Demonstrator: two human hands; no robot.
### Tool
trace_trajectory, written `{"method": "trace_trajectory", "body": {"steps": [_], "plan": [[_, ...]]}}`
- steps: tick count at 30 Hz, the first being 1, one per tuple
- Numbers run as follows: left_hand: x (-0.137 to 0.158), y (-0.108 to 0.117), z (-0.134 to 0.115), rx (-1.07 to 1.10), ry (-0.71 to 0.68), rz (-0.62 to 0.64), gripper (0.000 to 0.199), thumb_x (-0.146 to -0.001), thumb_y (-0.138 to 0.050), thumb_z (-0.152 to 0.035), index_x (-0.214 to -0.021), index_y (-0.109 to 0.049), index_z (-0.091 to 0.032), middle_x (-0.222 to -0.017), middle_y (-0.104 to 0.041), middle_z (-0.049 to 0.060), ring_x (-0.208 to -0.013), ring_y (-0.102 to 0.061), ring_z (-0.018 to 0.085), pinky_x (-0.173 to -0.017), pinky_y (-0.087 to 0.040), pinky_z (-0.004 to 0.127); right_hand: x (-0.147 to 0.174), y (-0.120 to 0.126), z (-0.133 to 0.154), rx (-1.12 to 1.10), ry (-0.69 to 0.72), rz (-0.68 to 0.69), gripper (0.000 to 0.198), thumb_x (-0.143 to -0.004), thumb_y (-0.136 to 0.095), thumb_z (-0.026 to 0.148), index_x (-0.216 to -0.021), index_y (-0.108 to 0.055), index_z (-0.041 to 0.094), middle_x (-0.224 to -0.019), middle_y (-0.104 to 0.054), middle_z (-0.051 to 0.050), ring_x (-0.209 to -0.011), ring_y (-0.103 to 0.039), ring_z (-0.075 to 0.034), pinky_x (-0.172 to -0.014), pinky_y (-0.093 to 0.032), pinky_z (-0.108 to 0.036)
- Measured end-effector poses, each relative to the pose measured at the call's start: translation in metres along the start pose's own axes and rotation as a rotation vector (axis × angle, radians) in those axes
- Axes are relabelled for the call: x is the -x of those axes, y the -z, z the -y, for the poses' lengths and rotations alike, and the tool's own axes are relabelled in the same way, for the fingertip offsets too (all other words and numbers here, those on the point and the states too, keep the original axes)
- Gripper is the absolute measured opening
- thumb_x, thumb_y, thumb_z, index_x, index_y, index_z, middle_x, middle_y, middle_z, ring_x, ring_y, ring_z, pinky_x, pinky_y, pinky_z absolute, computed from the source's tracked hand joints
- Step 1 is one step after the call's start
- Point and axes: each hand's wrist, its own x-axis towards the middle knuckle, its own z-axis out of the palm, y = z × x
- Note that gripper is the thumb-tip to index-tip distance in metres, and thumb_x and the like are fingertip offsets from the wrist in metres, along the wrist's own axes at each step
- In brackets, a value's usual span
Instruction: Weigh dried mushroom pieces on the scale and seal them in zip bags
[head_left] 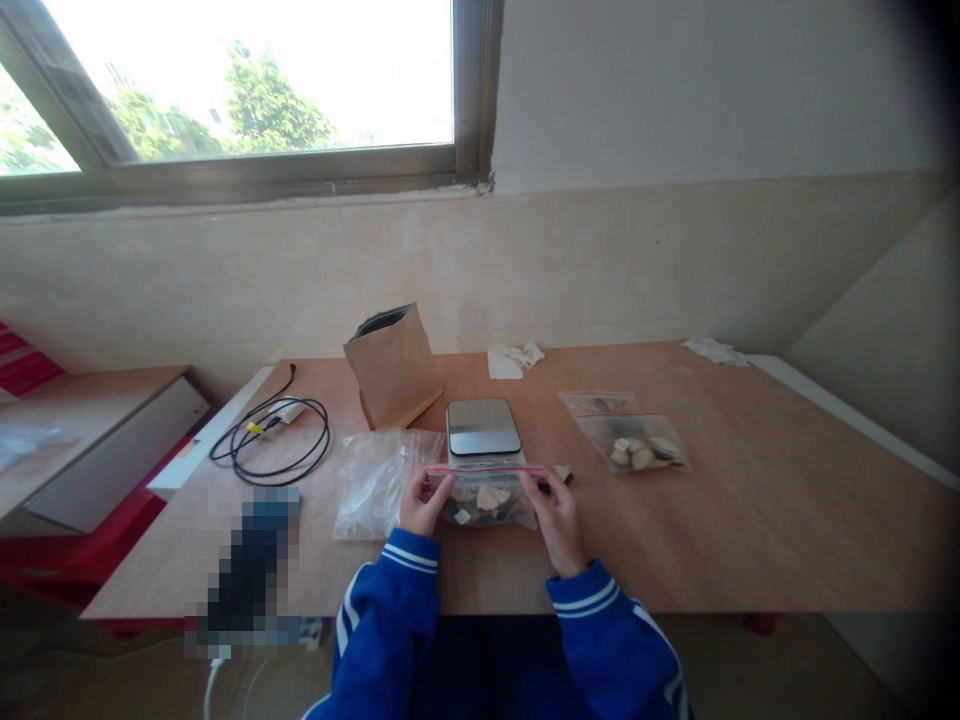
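Note:
A clear zip bag with a red seal strip lies in front of me, holding pale and dark flat pieces and a small white packet. My left hand pinches the left end of its seal between thumb and fingers. At the right end, my right hand grips the same strip. Just behind the bag sits a kitchen scale with a silver plate, its front part covered by the bag's top edge. A small pale and dark piece rests on the table by my right fingers.
Flat clear bags lie left of my left hand. Behind them stands an open brown paper pouch. Two filled zip bags overlap on the right. A coiled black cable and a blurred-out dark object occupy the table's left side.

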Motion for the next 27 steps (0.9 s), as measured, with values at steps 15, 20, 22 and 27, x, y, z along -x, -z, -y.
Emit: {"method": "trace_trajectory", "body": {"steps": [15,20,22,27], "plan": [[0.001,0.002,-0.008,-0.236,-0.161,-0.109,0.028,-0.068,-0.074,-0.044,-0.074,-0.071,-0.017,-0.075,-0.065,0.004,-0.066,-0.058,0.014,-0.060,-0.046,0.025,-0.002,0.002,-0.005,0.032,0.098,-0.013,0.026,-0.079,-0.067,0.044,-0.085,-0.069,0.019,-0.089,-0.066,-0.004,-0.086,-0.060,-0.020,-0.076,-0.047,-0.033],[0.004,-0.001,-0.008,-0.131,-0.074,-0.067,0.033,-0.069,-0.073,-0.048,-0.076,-0.068,-0.017,-0.072,-0.065,0.003,-0.063,-0.058,0.013,-0.058,-0.046,0.024,-0.001,0.002,-0.006,0.041,0.066,-0.001,0.031,-0.080,-0.064,0.048,-0.088,-0.068,0.019,-0.089,-0.067,-0.005,-0.085,-0.061,-0.021,-0.078,-0.048,-0.034],[0.005,-0.003,-0.007,-0.044,-0.048,-0.064,0.034,-0.069,-0.073,-0.049,-0.080,-0.067,-0.017,-0.074,-0.067,0.002,-0.066,-0.060,0.014,-0.061,-0.048,0.024,-0.001,0.002,-0.005,0.033,0.066,0.011,0.031,-0.080,-0.064,0.048,-0.088,-0.068,0.019,-0.088,-0.067,-0.005,-0.085,-0.061,-0.021,-0.079,-0.048,-0.035],[0.004,-0.003,-0.005,-0.007,0.026,0.002,0.035,-0.065,-0.077,-0.046,-0.081,-0.070,-0.015,-0.078,-0.072,0.005,-0.074,-0.066,0.019,-0.072,-0.053,0.030,0.000,0.000,-0.002,-0.022,0.052,0.069,0.032,-0.079,-0.066,0.046,-0.096,-0.068,0.019,-0.091,-0.069,-0.005,-0.088,-0.062,-0.022,-0.081,-0.048,-0.036]]}}
